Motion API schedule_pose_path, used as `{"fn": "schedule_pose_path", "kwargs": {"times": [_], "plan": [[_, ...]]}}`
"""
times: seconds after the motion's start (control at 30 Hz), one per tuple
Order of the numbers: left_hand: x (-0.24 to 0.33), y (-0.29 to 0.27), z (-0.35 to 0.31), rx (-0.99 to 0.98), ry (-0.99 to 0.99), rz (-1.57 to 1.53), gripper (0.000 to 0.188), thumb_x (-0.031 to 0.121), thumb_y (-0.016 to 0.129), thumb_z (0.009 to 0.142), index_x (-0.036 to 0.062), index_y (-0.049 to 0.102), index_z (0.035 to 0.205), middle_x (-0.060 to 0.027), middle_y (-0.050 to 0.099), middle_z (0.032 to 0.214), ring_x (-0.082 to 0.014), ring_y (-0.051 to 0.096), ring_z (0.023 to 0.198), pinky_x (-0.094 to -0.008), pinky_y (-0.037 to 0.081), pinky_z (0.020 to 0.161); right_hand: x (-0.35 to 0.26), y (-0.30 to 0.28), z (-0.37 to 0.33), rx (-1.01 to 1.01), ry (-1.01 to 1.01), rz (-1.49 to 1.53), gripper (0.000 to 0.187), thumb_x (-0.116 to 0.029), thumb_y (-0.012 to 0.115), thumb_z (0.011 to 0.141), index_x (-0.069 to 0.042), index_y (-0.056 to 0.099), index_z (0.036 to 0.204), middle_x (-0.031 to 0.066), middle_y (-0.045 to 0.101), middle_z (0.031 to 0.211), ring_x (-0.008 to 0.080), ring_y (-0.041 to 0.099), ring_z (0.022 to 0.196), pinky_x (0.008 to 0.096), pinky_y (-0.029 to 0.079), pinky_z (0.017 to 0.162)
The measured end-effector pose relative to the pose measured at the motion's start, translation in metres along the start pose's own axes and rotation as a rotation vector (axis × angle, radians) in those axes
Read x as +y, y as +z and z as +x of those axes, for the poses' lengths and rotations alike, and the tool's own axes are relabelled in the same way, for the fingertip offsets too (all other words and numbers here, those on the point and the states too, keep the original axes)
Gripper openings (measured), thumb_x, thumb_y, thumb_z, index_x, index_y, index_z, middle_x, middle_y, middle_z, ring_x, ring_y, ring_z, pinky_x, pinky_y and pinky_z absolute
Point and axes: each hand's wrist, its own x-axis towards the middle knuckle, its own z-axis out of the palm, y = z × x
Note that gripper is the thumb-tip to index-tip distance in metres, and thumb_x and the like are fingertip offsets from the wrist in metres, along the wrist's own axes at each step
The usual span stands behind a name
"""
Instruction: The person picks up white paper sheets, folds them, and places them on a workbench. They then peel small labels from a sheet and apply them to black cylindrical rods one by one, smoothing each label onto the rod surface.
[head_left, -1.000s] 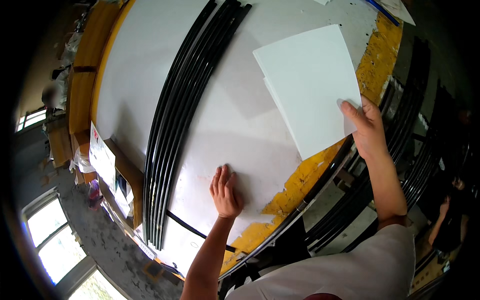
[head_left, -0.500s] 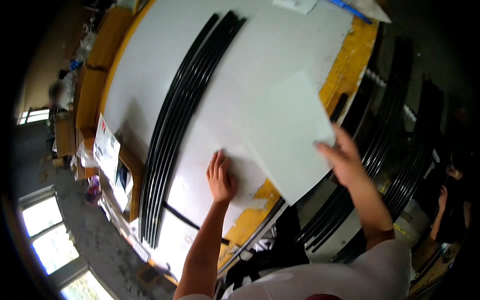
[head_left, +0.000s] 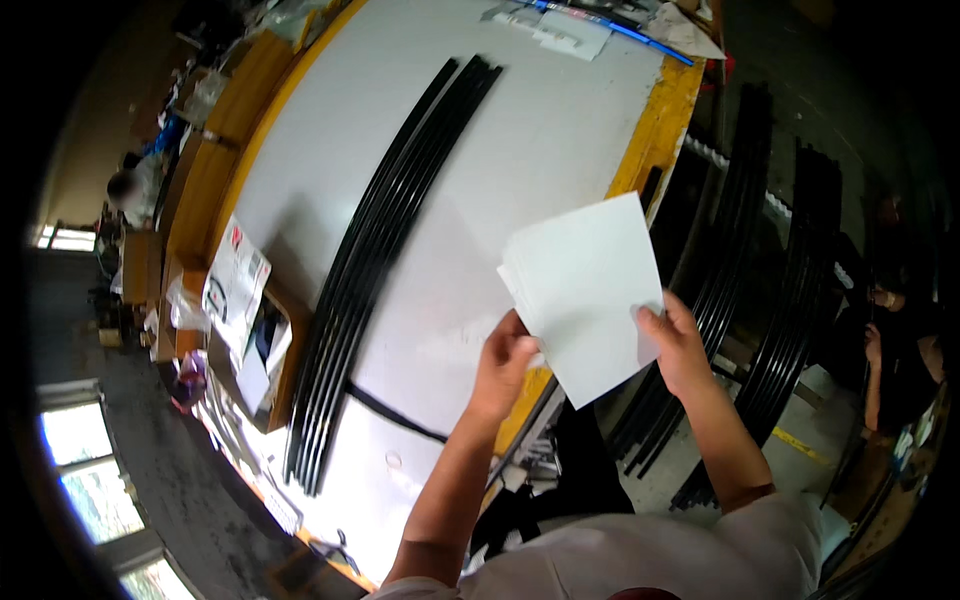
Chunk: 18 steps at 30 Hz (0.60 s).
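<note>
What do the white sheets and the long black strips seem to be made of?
Sheets: probably thin paper or card, matte white, with fanned edges, held by the left hand and right hand. Strips: perhaps rubber or plastic, black with a slight sheen; hard to tell.

The stack of white sheets [head_left: 590,290] no longer lies flat on the white table [head_left: 520,160] — it is lifted off, held over the yellow edge. The left hand [head_left: 505,365] leaves the tabletop and now grips the stack's near corner, joining the right hand [head_left: 680,345].
</note>
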Motion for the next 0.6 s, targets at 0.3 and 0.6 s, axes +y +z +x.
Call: {"fn": "schedule_pose_path", "kwargs": {"times": [0.3, 0.6], "plan": [[0.045, 0.024, -0.081, -0.109, -0.049, -0.454, 0.021, 0.017, 0.061, 0.094, -0.0017, 0.065, 0.103, -0.0070, 0.068, 0.092, -0.0140, 0.065, 0.082, -0.0303, 0.055, 0.074, 0.011, 0.055, -0.037, -0.403, 0.135, 0.668, 0.038, -0.025, 0.052, 0.097, 0.002, 0.051, 0.123, 0.0117, 0.061, 0.111, 0.0159, 0.064, 0.094, 0.0255, 0.053, 0.074], [0.060, 0.029, -0.123, -0.172, 0.000, -0.565, 0.018, 0.015, 0.060, 0.094, -0.0015, 0.064, 0.099, -0.0097, 0.068, 0.089, -0.0175, 0.068, 0.078, -0.0336, 0.061, 0.070, 0.046, 0.064, -0.068, -0.415, 0.179, 0.453, 0.033, -0.025, 0.047, 0.099, 0.001, 0.054, 0.118, 0.0103, 0.063, 0.104, 0.0179, 0.063, 0.091, 0.0297, 0.055, 0.077]]}}
